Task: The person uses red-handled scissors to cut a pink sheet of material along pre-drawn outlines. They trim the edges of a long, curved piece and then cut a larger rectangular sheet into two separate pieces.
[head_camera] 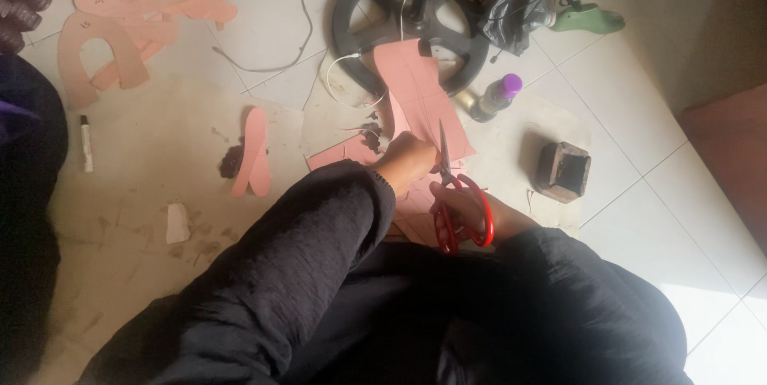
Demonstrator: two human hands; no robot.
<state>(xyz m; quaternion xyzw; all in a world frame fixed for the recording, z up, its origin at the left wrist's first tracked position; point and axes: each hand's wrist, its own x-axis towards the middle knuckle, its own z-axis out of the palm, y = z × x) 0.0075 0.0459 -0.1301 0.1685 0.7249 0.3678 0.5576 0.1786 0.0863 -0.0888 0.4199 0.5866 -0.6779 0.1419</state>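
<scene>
The right hand (463, 205) is gripping red-handled scissors (451, 193), blades pointing straight away along the pink sheet (415, 85), which the left hand (407, 160) is pinching just beside them.

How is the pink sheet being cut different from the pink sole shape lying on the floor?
The pink sheet is large and mostly straight-edged; the sole shape is narrow with rounded ends. The left hand holds the sheet while the scissors in the right hand cut it; the sole shape lies untouched. Both are the same pink.
</scene>
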